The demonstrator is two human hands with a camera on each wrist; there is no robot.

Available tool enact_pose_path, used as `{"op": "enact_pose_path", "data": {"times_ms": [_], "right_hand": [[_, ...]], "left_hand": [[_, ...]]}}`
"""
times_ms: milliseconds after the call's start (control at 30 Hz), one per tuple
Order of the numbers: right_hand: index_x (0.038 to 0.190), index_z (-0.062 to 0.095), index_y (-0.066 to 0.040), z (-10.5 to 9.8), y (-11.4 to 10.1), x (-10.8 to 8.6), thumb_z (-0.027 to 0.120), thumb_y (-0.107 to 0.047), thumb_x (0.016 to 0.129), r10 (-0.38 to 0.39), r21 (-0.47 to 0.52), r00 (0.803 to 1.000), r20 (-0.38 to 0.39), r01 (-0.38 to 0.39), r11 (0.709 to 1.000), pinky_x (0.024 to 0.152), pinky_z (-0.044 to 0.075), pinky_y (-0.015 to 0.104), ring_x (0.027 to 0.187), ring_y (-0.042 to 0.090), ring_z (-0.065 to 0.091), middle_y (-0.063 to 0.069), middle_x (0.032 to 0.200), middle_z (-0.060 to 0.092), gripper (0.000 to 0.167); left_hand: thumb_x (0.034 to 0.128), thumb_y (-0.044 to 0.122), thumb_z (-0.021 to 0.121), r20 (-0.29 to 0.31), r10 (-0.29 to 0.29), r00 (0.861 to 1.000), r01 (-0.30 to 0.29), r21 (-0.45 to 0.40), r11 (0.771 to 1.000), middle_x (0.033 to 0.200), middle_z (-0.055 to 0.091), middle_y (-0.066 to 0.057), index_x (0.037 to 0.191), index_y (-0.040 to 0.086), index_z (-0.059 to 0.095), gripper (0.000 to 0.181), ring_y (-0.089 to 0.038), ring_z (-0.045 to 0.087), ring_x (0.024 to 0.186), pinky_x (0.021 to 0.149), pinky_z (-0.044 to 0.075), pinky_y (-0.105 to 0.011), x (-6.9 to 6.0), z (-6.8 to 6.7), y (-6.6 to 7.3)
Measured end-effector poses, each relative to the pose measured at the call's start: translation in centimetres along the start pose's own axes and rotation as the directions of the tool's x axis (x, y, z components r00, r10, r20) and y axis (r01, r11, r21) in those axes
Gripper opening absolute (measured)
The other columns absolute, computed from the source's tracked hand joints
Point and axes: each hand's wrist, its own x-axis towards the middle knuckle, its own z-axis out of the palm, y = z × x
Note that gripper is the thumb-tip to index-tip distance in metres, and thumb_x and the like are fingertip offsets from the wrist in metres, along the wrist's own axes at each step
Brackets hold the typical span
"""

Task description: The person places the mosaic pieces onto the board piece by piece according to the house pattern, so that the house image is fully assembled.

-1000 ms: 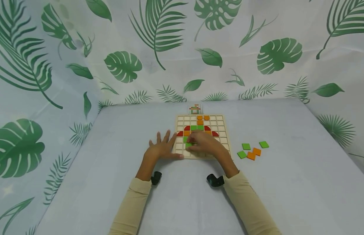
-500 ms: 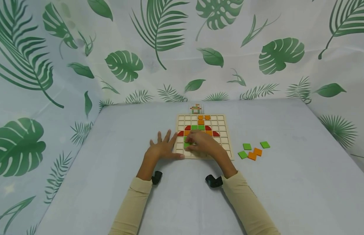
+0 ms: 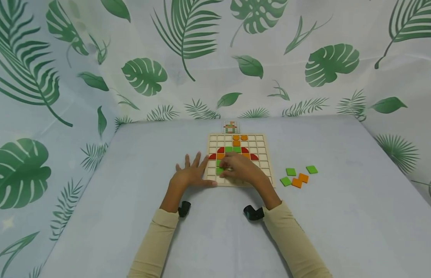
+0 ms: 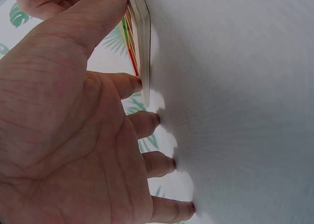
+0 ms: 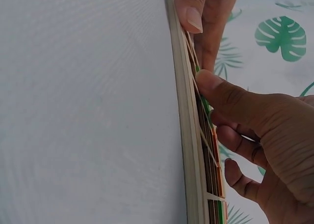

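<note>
On the table lies a cream grid board (image 3: 213, 138) with raised cell walls, partly filled with red, orange and green wooden tiles. My left hand (image 3: 188, 177) spreads its fingers beside the board's left side. Its thumb rests on the near-left edge, and in the left wrist view the fingertips touch the table. My right hand (image 3: 242, 168) reaches over the lower left cells, pinching a green square tile (image 3: 219, 170) by thumb and forefinger. Another green tile (image 3: 218, 163) sits just above it. The right wrist view shows the thumb (image 5: 208, 80) low against the board. The right hand hides several cells.
To the board's right lie loose green tiles (image 3: 290, 172) and orange tiles (image 3: 297, 182). Behind the board is a small pattern card (image 3: 230, 127). A leaf-print cloth (image 3: 201, 88) walls the table's back and sides. Black wrist cameras (image 3: 253, 213) sit under both wrists.
The green tile under my right fingers has shifted slightly left, lining up below the other green tile. My left hand stays where it was; the head view moves a little.
</note>
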Motion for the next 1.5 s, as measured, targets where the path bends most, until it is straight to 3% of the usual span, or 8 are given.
{"op": "enact_pose_path", "data": {"times_ms": [367,700,933,1300,1500], "right_hand": [[0.105,0.074,-0.01,-0.6,0.5,-0.4,0.076,-0.03,0.085,0.003,0.001,1.0,0.016,-0.003,1.0,0.095,0.051,0.036,0.103,0.018,0.062,0.002,0.107,0.069,0.029],[0.105,0.071,-0.006,-2.5,2.7,-2.0,0.073,-0.02,0.088,0.041,0.054,0.997,-0.06,-0.038,0.998,0.08,0.053,0.036,0.087,0.017,0.061,0.004,0.096,0.07,0.022],[0.105,0.071,-0.001,-4.4,4.8,-4.0,0.074,-0.015,0.087,0.131,0.16,0.987,-0.091,-0.115,0.98,0.075,0.05,0.035,0.084,0.019,0.058,0.007,0.092,0.069,0.023],[0.106,0.069,0.0,-6.2,7.9,-7.0,0.07,-0.012,0.09,0.228,0.136,0.971,-0.079,-0.216,0.967,0.077,0.048,0.036,0.086,0.021,0.057,0.008,0.092,0.066,0.02],[0.106,0.068,-0.002,-7.2,9.0,-8.6,0.068,-0.014,0.092,0.346,0.132,0.938,-0.026,-0.34,0.931,0.075,0.047,0.033,0.087,0.023,0.055,0.009,0.092,0.064,0.019]], "left_hand": [[0.0824,0.071,0.059,0.003,-0.001,1.0,0.001,0.0,1.0,0.166,-0.007,-0.009,0.159,0.025,0.004,0.105,-0.047,-0.009,0.149,0.112,0.009,-0.073,0.0,-0.1,0.2],[0.0809,0.071,0.06,0.004,-0.028,1.0,0.028,-0.002,1.0,0.166,-0.007,-0.008,0.159,0.027,0.004,0.106,-0.046,-0.009,0.149,0.112,0.009,-0.072,0.3,0.0,0.2],[0.081,0.07,0.061,-0.005,-0.026,1.0,0.026,-0.01,1.0,0.166,-0.006,-0.008,0.159,0.026,0.006,0.105,-0.046,-0.009,0.149,0.112,0.009,-0.073,0.2,0.2,0.2],[0.0806,0.068,0.063,-0.007,-0.033,0.999,0.033,-0.027,0.999,0.166,-0.006,-0.008,0.159,0.026,0.006,0.106,-0.045,-0.01,0.149,0.112,0.009,-0.073,0.0,0.0,0.1],[0.0813,0.069,0.062,0.0,-0.021,1.0,0.021,-0.033,0.999,0.166,-0.007,-0.008,0.159,0.026,0.005,0.105,-0.045,-0.011,0.149,0.112,0.007,-0.073,0.2,0.0,0.2]]}}
